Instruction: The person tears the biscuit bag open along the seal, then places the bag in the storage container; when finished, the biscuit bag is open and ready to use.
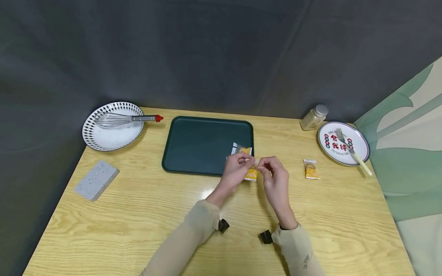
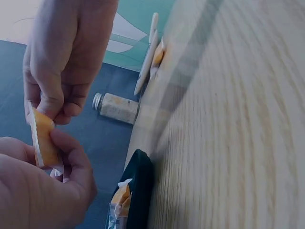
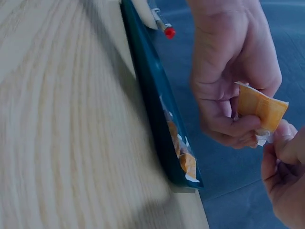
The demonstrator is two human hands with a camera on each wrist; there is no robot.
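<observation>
Small yellow-orange plastic snack packet (image 1: 251,173) held in the air just in front of the near right corner of the dark green rectangular plastic tray (image 1: 197,143), above the pale wooden bench (image 1: 145,214). Left hand (image 1: 236,171) curled, fingers (image 2: 71,157) pinching one end of the packet; right hand (image 1: 275,180) curled likewise, fingers (image 3: 281,143) nipping the opposite end, so both hands closed on the same packet, knuckles nearly touching. Inside the tray, at its near right corner, a second packet (image 1: 242,150), clear and yellow, lying flat against the rim. To the right of the tray, well apart on the bench, a third yellow packet (image 1: 311,170). Farther right of the tray, a round white plate with red characters and coloured dots (image 1: 340,136), carrying a fork with a cream handle (image 1: 350,153) whose end overhangs the rim. Just behind that plate, a small glass shaker with a metal cap (image 1: 313,117), filled with pale granules. Left of the tray, a round white plate with a black-patterned border (image 1: 103,140), a steel whisk with a red tip (image 1: 126,119) resting across it, handle pointing toward the tray. Nearer, left of the tray, a grey porous rectangular sponge block (image 1: 96,180). Beige sleeves on both forearms, a dark wrist device on each.
</observation>
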